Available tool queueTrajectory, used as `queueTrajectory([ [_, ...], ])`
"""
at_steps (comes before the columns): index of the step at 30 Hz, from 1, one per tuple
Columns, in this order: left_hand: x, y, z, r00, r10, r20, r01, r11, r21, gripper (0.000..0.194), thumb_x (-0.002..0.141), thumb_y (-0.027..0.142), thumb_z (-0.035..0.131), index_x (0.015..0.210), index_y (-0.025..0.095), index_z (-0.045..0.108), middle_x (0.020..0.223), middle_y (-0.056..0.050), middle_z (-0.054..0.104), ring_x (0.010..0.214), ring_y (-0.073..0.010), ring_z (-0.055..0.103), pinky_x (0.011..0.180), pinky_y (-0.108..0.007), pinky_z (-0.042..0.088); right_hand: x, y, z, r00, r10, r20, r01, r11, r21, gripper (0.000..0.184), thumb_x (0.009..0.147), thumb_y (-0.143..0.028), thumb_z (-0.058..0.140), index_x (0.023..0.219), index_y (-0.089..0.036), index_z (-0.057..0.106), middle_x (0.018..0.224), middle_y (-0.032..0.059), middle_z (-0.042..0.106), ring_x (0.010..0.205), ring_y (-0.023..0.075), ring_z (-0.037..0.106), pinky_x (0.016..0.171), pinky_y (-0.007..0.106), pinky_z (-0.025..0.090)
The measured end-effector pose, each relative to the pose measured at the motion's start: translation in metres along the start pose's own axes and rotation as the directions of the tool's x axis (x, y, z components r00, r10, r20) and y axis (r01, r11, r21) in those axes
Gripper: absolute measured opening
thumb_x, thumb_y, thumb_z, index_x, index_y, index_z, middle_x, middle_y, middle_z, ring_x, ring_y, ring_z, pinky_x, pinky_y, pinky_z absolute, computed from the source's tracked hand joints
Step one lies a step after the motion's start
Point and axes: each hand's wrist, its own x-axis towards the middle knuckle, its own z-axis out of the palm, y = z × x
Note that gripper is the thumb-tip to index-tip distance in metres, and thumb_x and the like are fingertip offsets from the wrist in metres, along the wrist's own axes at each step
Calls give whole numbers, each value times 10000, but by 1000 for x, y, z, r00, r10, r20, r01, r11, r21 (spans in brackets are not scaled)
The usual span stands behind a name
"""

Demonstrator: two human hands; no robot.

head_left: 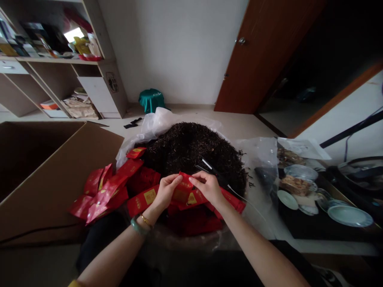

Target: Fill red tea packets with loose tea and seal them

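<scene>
Between my two hands is a small red packet (183,190) with gold print, held over more red packets. My left hand (167,190), with a jade-green bangle and a gold bracelet at the wrist, pinches its upper left side. My right hand (208,185) pinches the upper right corner between thumb and fingers. Just beyond lies a large heap of dark, dry, leaf-like strands (194,145), in a container lined with clear plastic (158,121). A dark tool with a pale strip (208,164) rests on the heap. Several other red packets (107,195) are piled at the left.
An open cardboard box (60,183) stands at the left. To the right, a dark tray (302,225) carries pale dishes (350,215) and bagged dried goods. Behind are a teal bag-like object (151,100), a cabinet (98,93) and a brown door (254,52).
</scene>
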Motion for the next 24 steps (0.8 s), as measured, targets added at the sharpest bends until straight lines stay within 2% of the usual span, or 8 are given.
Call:
queueTrajectory([
  [5, -1, 1, 1, 998, 30, 51, -33, 998, 53, 425, 558, 489, 781, 772, 129, 711, 713, -38, 710, 614, -152, 613, 596, -247, 482, 1, -2, -3, 999, -43, -21, 42, 997, -69, 227, 746, -389, 617, 662, -179, 642, 653, 23, 636, 620, 156, 581, 625, 280, 485],
  [8, -1, 3, 1, 995, 24, 100, -33, 996, 81, 401, 542, 444, 802, 766, 125, 709, 734, -43, 716, 633, -161, 622, 619, -256, 489, 0, -3, -2, 999, -39, -29, 38, 999, -33, 228, 744, -404, 608, 692, -182, 618, 679, 22, 632, 645, 158, 585, 644, 283, 489],
  [11, 0, 3, -1, 998, 31, 61, -34, 998, 46, 362, 573, 438, 786, 739, 129, 696, 701, -31, 704, 615, -153, 615, 604, -250, 481, -2, -5, 3, 996, -6, -91, 6, 1000, 5, 283, 678, -435, 665, 776, -188, 568, 717, 12, 621, 621, 145, 573, 592, 267, 491],
  [13, 0, 3, -2, 999, 48, 17, -48, 999, 11, 352, 579, 436, 782, 739, 138, 687, 698, -21, 697, 606, -144, 608, 590, -241, 475, -5, -7, 6, 993, -12, -117, 8, 999, -37, 304, 641, -428, 700, 760, -192, 549, 705, 5, 611, 599, 138, 557, 570, 259, 481],
  [17, -2, 2, -2, 993, 119, 16, -119, 992, 30, 342, 614, 436, 760, 780, 146, 686, 751, -26, 706, 651, -150, 620, 625, -248, 493, -10, -12, 10, 998, -16, -67, 10, 996, -85, 228, 713, -406, 642, 690, -185, 588, 666, 18, 636, 598, 149, 568, 584, 266, 473],
  [21, -6, -1, 2, 978, 200, 55, -206, 967, 150, 344, 664, 411, 727, 885, 149, 693, 869, -56, 723, 799, -195, 649, 749, -294, 511, -12, -13, 10, 1000, -5, -16, 4, 998, -60, 178, 740, -350, 590, 761, -180, 638, 706, 31, 680, 621, 164, 598, 592, 271, 476],
  [24, -7, -3, 4, 972, 226, 69, -235, 957, 173, 362, 649, 395, 744, 907, 147, 692, 912, -69, 724, 855, -210, 651, 804, -312, 505, -11, -9, 8, 1000, -21, 21, 22, 998, -55, 165, 746, -331, 584, 781, -181, 643, 737, 36, 686, 669, 176, 614, 621, 277, 480],
])
